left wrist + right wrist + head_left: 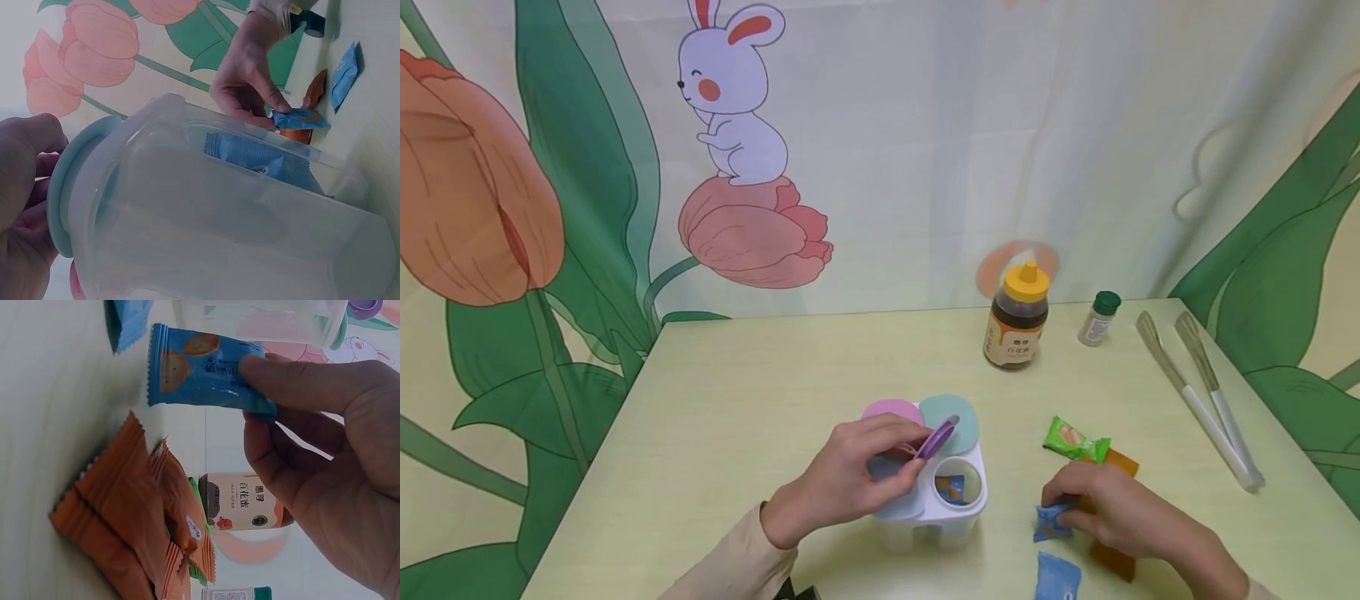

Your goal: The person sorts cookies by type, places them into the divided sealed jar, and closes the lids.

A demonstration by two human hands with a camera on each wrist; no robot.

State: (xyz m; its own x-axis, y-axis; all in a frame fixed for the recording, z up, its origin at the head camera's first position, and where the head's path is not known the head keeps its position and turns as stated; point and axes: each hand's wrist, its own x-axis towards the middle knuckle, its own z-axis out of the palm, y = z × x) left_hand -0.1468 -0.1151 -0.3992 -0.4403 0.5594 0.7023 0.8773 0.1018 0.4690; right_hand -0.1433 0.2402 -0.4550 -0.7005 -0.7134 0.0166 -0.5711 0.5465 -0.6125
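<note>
My left hand (850, 467) holds a small purple lid (936, 439) tilted up between thumb and fingers, above a white divided container (977, 508). Pink (892, 409), teal (951, 425) and pale blue lids cover its other compartments. Inside the uncovered round compartment lies a blue snack packet (952, 490), visible too through the clear wall in the left wrist view. To the right of the container, my right hand (1108, 508) pinches another blue cracker packet (203, 367) by one end. A further blue packet (1057, 575) lies on the table nearby.
Orange packets (125, 506) and a green one (1075, 439) lie beside my right hand. Behind stand a honey bottle (1017, 321) with a yellow cap and a green-capped spice jar (1099, 318). Long metal tongs (1206, 404) lie at the right.
</note>
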